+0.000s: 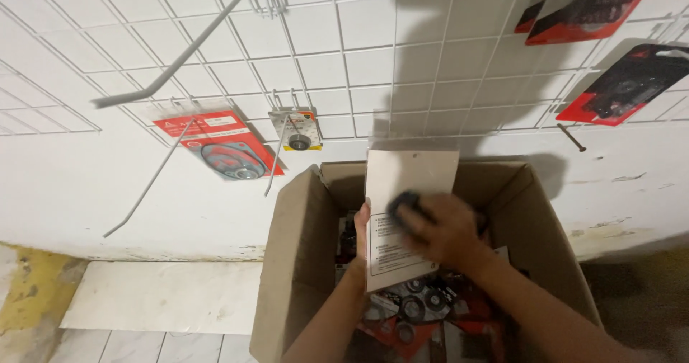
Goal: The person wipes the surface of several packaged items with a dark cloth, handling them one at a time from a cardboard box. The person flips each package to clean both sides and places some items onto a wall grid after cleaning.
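Holding a white backing card (409, 191) upright over the open cardboard box (301, 262), I had my left hand (361, 228) gripping its left edge. My right hand (445, 230) was blurred, fingers curled on a dark round part (403, 204) against the card. Red-and-black packets (416, 320) filled the box. More carded packs (228, 150) hung on the white wire grid (323, 47) behind.

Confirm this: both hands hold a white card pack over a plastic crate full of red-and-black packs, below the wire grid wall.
Not quite. In the head view it is an open cardboard box, not a plastic crate. The rest holds: the left hand and right hand hold the white card pack over it, below the wire grid wall.
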